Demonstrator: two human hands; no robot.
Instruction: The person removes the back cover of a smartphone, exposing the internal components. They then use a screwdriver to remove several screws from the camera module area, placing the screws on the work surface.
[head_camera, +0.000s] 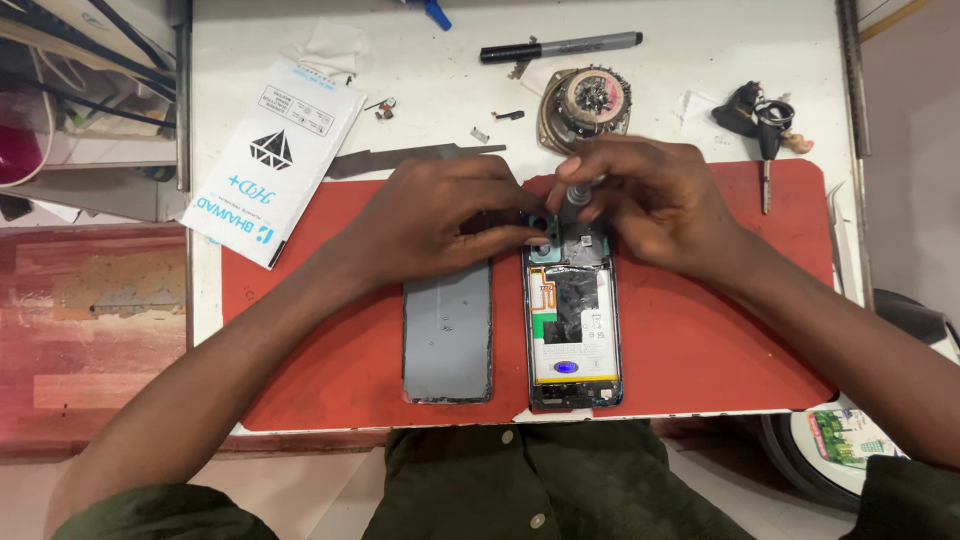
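Back cover (448, 335) already off, lying below left hand (440, 225), which pins phone (573, 330) top w/ fingers; right hand (640, 195) grips screwdriver (575, 197), internals undone yet.

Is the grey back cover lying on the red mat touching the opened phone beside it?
Apart. The head view shows the grey back cover and the opened phone lying side by side, with a strip of red mat plainly visible between their long edges.

**White Bench, Red Wood Beside It**

A white worktable (750, 60) is taking even, soft light from above. A red wooden surface (95, 310) is sitting to its left, worn and scuffed, with black cables (80, 60) trailing across the corner behind it.
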